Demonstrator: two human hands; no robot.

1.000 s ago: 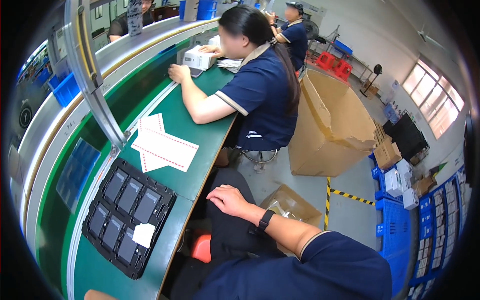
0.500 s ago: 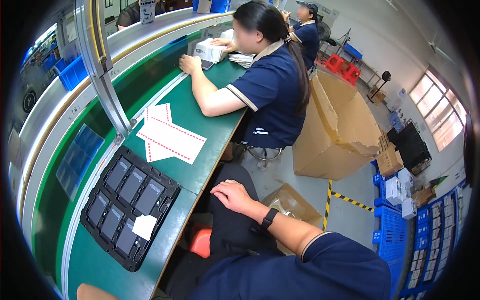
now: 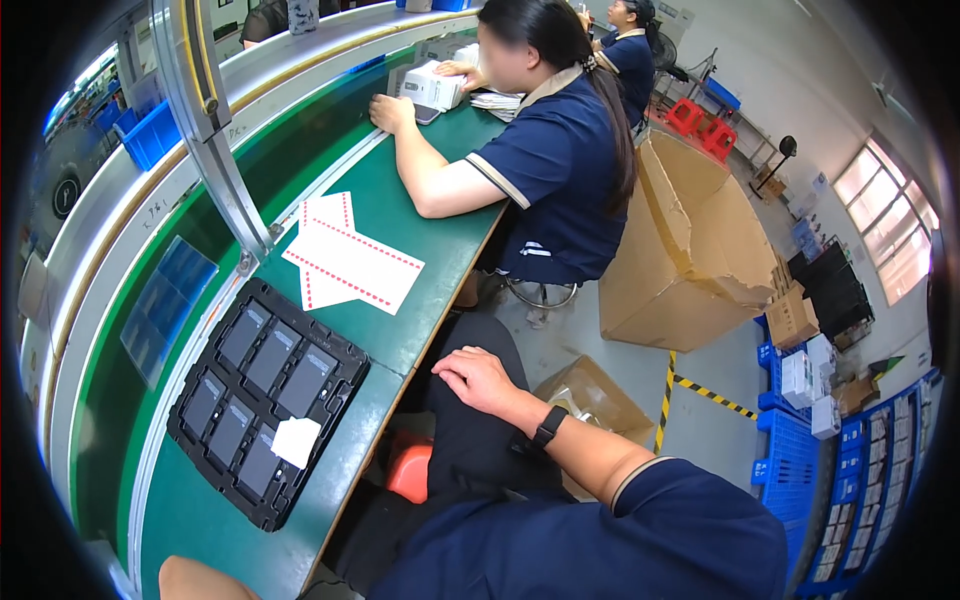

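Observation:
My right hand [image 3: 478, 378] lies on my dark-trousered thigh, fingers loosely stretched and nothing in them. A watch with a dark band [image 3: 549, 426] is on that wrist. Of my left arm only a bare piece [image 3: 205, 580] shows at the lower edge; the left hand is out of sight. On the green bench to my left is a black plastic tray [image 3: 347, 362] with several flat dark rectangular pieces [image 3: 308, 380] in its pockets. A small white paper piece [image 3: 297, 441] lies over its near right corner. Past the tray, white sheets with red dashed edges [image 3: 355, 262] overlap.
A metal post [image 3: 205, 130] rises at the bench's far edge, beside a green conveyor carrying a clear bluish sheet [image 3: 168, 310]. A co-worker [image 3: 560, 150] sits farther along, hands at a white box [image 3: 433, 86]. Cardboard boxes [image 3: 680, 270] and blue crates [image 3: 795, 450] stand on the right.
The whole view has shifted slightly, so the bench and tray sit a little farther right and higher. My right hand stays on my thigh, and the tray's contents look the same.

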